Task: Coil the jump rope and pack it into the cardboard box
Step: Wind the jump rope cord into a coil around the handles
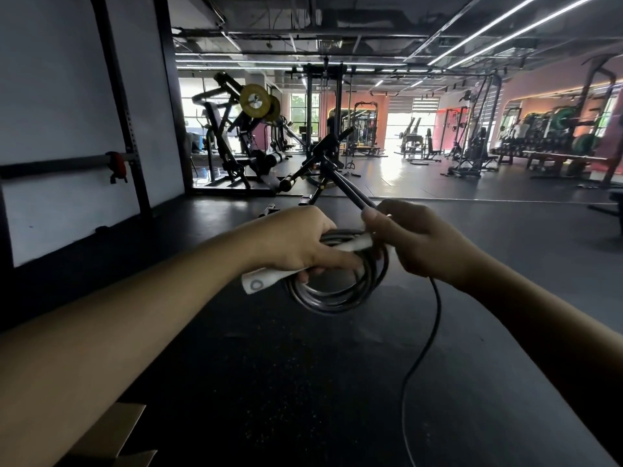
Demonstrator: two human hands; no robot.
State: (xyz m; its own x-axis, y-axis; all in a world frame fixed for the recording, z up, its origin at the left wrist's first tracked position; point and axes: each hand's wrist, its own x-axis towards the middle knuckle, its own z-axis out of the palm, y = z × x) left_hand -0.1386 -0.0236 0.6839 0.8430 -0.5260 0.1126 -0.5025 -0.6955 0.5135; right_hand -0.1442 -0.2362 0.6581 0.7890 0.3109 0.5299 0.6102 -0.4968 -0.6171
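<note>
My left hand (296, 241) grips a white jump rope handle (266, 279) together with several black rope loops (337, 298) that hang below it in a round coil. My right hand (418, 241) pinches the black rope at the coil's right side, fingers curled round it. From under that hand a loose stretch of rope (424, 348) drops to the dark floor and runs out of the bottom of the view. A cardboard box flap (111, 433) shows at the bottom left, under my left forearm.
Dark rubber gym floor (303, 382) spreads below. A black tripod-like stand (323, 163) rises just behind my hands. A rack with a barbell (67, 161) lines the white wall at left. Weight machines (242, 139) fill the background.
</note>
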